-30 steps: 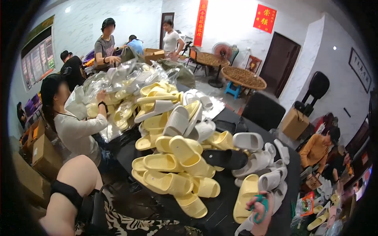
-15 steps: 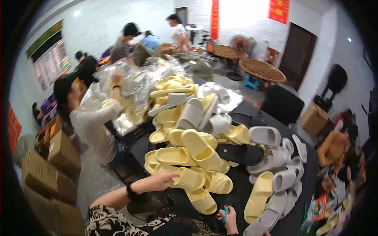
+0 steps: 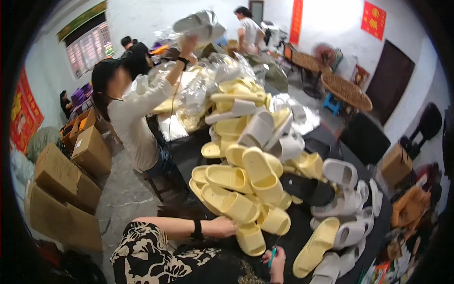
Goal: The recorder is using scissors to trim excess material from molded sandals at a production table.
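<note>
Yellow slippers [image 3: 226, 177] lie in a loose pile on the black table [image 3: 292, 251] in front of me. My left hand [image 3: 220, 227] has its fingers bent at the side of the nearest yellow slipper [image 3: 251, 240], gripping its edge; the fingertips are partly hidden. Just right of that slipper, my right hand [image 3: 278, 263] is closed round small teal-handled thread snips [image 3: 272, 256], their thin tips pointing away from me. Beyond the snips lies another yellow slipper [image 3: 316, 247], sole down, beside several grey slippers [image 3: 349, 234].
A black slipper [image 3: 308, 189] sits mid-pile. Across the table, a person in a white top [image 3: 135, 118] lifts a clear bag of grey slippers [image 3: 198, 27] over heaped plastic bags. Cardboard boxes [image 3: 66, 180] stand at left; a black chair [image 3: 365, 138] is at right.
My left hand has moved right, from the upper yellow slipper to the nearest one. My right hand keeps the snips. The person opposite has raised a bag of slippers. My view has shifted left.
</note>
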